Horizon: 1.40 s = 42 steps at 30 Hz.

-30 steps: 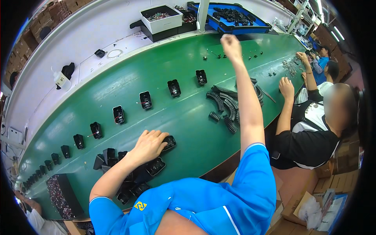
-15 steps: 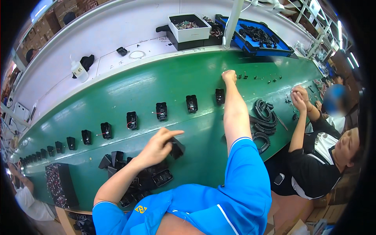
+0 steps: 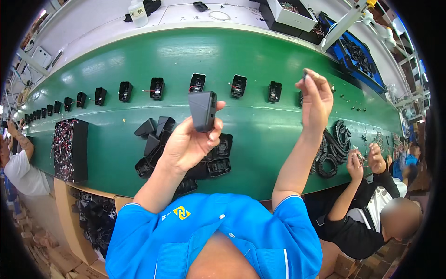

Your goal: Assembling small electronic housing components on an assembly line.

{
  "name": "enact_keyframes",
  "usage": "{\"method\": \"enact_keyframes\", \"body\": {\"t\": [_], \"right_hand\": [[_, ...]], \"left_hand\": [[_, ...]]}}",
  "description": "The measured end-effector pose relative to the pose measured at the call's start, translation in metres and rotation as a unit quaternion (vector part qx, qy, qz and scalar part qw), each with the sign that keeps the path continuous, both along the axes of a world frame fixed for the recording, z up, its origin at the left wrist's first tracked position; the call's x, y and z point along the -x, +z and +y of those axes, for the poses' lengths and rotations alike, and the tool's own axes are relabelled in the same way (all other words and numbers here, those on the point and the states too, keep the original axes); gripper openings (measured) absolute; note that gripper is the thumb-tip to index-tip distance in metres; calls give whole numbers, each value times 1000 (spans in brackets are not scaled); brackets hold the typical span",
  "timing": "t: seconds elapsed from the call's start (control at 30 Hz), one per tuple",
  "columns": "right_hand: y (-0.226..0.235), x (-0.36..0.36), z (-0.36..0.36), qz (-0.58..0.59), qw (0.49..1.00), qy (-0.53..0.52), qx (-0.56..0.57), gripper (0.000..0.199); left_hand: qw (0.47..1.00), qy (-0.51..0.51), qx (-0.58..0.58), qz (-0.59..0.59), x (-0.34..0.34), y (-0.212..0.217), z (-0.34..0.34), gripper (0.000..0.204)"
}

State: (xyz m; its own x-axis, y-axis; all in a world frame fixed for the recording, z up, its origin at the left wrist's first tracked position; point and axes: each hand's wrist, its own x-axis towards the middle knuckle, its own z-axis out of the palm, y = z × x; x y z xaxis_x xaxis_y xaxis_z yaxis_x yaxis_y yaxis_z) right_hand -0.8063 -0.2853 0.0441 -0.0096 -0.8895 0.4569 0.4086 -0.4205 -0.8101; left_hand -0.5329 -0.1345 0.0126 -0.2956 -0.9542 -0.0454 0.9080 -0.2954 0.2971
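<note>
Green, glossy tabletop (image 3: 260, 153) runs from the white ledge (image 3: 241, 21) to the person's blue shirt (image 3: 204, 218), w/ a band of it showing btwn the row of blk housings (image 3: 239, 86) & the near pile (image 3: 152, 145). Ribbed blk strips (image 3: 343, 139) coil toward the near R edge. L hand (image 3: 186, 144) grips a tapered, matte housing (image 3: 201, 110) above the table; R hand (image 3: 318, 100) pinches a tiny dark part (image 3: 305, 74) near row's R end.

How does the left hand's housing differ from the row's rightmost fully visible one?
The held housing is raised in the left hand; the row housing lies on the green surface. The held housing shows its outer walls; the row housing, its open interior. Both are dark.
</note>
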Motion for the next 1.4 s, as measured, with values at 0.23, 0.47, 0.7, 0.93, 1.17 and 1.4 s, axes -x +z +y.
{"method": "enact_keyframes", "body": {"t": [0.23, 0.47, 0.7, 0.93, 1.17, 1.4], "right_hand": [[1, -69, 56, -66, 974, 208, 54, 20], [1, -115, 94, 231, 961, 123, 93, 19], [-21, -122, 85, 465, 841, -37, 275, 17], [-25, -131, 91, 452, 855, -123, 224, 16], [-30, -129, 80, 407, 878, -104, 230, 17], [-32, -132, 81, 425, 863, -151, 226, 18]], "left_hand": [[999, 14, -23, -37, 5, -2, 5, 47], [975, 145, -76, -153, 17, 14, 2, 45], [987, 150, 3, -49, 11, 15, -5, 46], [959, 183, 29, -212, 14, 15, -5, 47], [937, 213, 30, -274, 12, 10, -7, 49], [924, 230, -6, -304, 14, 5, -9, 55]]}}
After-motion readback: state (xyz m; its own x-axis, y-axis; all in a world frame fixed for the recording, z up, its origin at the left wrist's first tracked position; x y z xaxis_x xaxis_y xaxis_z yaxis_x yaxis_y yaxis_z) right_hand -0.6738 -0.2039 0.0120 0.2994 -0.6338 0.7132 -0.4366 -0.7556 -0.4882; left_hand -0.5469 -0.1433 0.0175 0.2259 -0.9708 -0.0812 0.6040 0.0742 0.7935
